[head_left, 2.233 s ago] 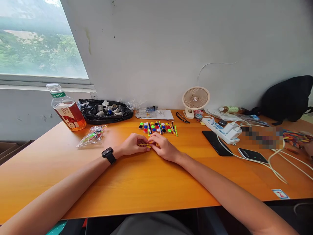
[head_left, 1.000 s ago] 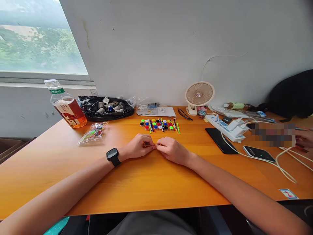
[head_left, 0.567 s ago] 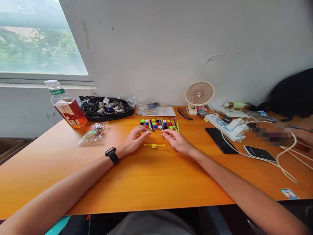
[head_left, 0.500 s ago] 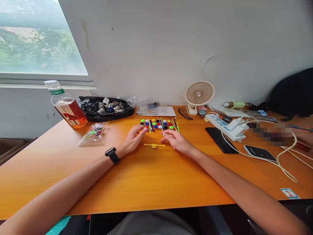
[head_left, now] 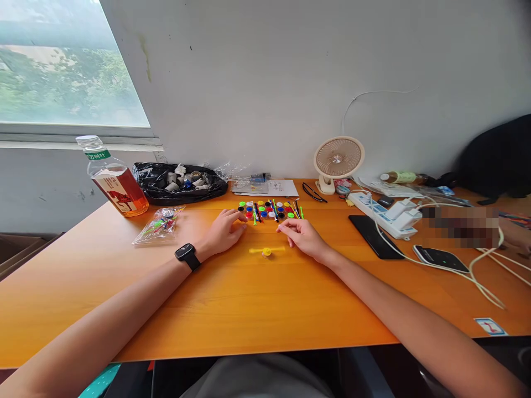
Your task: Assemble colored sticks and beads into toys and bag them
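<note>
And there sits the yellow spinner (head_left: 266,253) on the table (head_left: 232,309), with both your hands off it!

It's on your side of the rows of coloured parts (head_left: 271,215), apart from them, its bar (head_left: 256,251) blurred as if whirling. Looks like light, stiff plastic, probably a touch slick; that thin bar could bend or snap, so the round hub (head_left: 267,251) seems the safer place to pinch. Your left hand (head_left: 224,232) is palm down, loosely spread, nothing seen in it, fingertips right by the left end of the coloured parts; whether they touch, you can't tell. Your right hand (head_left: 305,240) is narrower, half-curled, no piece showing, just on your side of the coloured parts' right half.
</note>
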The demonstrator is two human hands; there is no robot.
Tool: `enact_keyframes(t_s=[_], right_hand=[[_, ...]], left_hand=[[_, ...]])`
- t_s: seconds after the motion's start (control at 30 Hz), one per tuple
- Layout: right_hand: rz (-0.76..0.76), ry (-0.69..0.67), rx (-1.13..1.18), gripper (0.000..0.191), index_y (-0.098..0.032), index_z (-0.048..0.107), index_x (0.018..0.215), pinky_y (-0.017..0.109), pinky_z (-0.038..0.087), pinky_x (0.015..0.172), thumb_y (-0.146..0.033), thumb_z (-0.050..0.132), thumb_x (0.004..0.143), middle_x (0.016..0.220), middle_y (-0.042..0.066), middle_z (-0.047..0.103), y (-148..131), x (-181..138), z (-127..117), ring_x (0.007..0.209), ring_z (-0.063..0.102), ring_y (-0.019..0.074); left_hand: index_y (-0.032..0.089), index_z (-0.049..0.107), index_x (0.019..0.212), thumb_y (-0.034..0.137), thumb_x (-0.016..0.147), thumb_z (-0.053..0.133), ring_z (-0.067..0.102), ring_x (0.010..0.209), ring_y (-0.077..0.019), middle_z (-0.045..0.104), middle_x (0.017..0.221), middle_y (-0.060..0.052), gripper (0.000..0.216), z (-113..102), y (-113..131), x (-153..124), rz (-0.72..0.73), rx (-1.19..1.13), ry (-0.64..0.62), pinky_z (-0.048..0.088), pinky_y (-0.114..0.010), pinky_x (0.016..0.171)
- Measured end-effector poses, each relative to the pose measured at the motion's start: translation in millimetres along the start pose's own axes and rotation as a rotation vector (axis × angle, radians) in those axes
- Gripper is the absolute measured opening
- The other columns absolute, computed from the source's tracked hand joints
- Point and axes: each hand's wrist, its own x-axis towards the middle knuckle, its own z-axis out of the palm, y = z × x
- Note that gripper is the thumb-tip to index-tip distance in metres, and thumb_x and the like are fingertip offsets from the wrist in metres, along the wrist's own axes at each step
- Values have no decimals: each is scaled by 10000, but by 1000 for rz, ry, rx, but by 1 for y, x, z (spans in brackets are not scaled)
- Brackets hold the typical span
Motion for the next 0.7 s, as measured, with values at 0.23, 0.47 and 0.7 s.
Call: enact_keyframes(t_s=[0.23, 0.47, 0.7], right_hand=[[-161, -101, -189, 330, -181, 751, 935, 263, 344, 538, -505, 690, 946, 696, -13, 596, -2, -8, 7, 567, 464, 121], [-389, -205, -323, 268, -224, 788, 1073, 264, 449, 626, -422, 816, 895, 1001, 41, 605, -9, -19, 9, 739, 538, 142], [-464, -132, -393, 126, -225, 766, 1054, 337, 528, 892, -315, 756, 965, 1073, 52, 624, -4, -18, 27, 949, 646, 196]], left_hand=[[207, 672, 1070, 264, 1014, 554, 631, 1063, -278, 729, 1106, -87, 142, 0, 5, 0, 29, 11, -18, 493, -429, 969], [214, 684, 1069, 298, 1073, 484, 626, 1023, -260, 729, 1070, -80, 217, -4, 13, 0, 89, -25, -36, 489, -404, 949], [228, 751, 1039, 418, 994, 684, 680, 968, -231, 765, 1032, -70, 207, -8, 40, -6, 206, -192, -185, 509, -354, 908]])
